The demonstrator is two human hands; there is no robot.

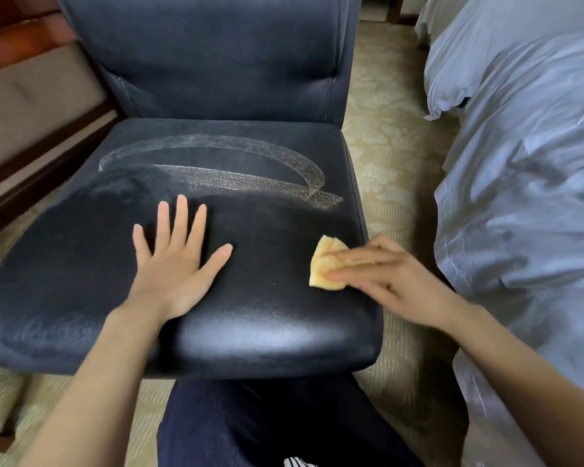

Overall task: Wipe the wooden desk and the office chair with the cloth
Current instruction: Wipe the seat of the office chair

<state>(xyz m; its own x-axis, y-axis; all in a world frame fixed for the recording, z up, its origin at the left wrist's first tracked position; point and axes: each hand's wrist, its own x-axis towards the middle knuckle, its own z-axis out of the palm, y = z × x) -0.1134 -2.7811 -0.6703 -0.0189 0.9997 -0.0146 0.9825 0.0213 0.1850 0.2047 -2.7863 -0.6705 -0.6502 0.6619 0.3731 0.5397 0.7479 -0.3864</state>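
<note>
The cloth (pixel 325 264), a small folded yellow pad, lies at the right edge of the black leather office chair (pixel 196 264) seat, mid-frame, pressed under the right hand's (pixel 388 276) straight fingers. The left hand (pixel 176 264) rests flat, fingers spread, on the seat. Pale streaks arc across the seat's upper part.

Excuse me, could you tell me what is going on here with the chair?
A person is wiping the seat of a black leather office chair. The right hand presses a folded yellow cloth flat against the seat near its right edge. The left hand lies flat, fingers spread, on the middle of the seat. A curved wipe streak shows across the back half of the seat. A bed with pale linen stands to the right.
</note>
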